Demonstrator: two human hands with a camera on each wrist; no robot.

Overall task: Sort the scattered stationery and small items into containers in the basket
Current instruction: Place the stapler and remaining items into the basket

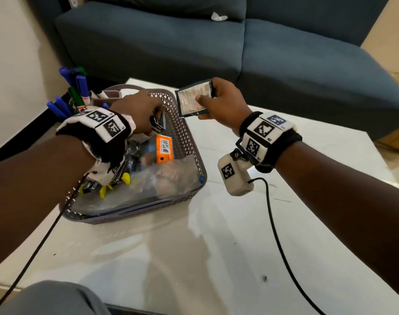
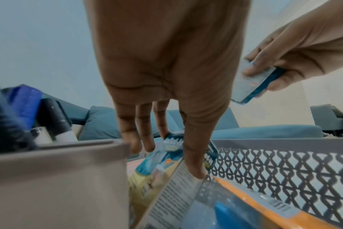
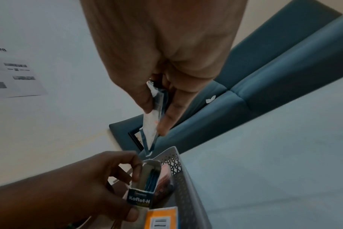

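Sachet stack: a flat bundle of foil sachets (image 1: 193, 98) with blue edges and a pale printed face bearing fine text, held in the air just past the far right corner of the basket; its long axis slants from upper right down to lower left, lower end toward the basket, printed face turned to the head camera.
Right hand: the right hand (image 1: 221, 102) is clamped on the sachet stack, thumb on the printed face, fingers behind it.
Small carton: an open box (image 3: 142, 186) marked "Koflet-H", dark blue label, standing upright inside the basket against its right wall, open mouth upward, blue-edged sachets showing inside.
Left hand: the left hand (image 1: 137, 110) grips the small carton at its top, fingers curled on it.
Basket: a grey lattice basket (image 1: 185, 137) on the white tabletop (image 1: 239, 235), just beside the right hand.
Inside basket: an orange packet (image 1: 164, 148) with a barcode, clear plastic bags, yellow-tipped pieces, and a beige container (image 2: 59, 178) at the far left holding blue and green markers (image 1: 80, 87).
Around: a blue sofa (image 1: 285, 53) behind the tabletop; a black cable crosses the tabletop on the right.
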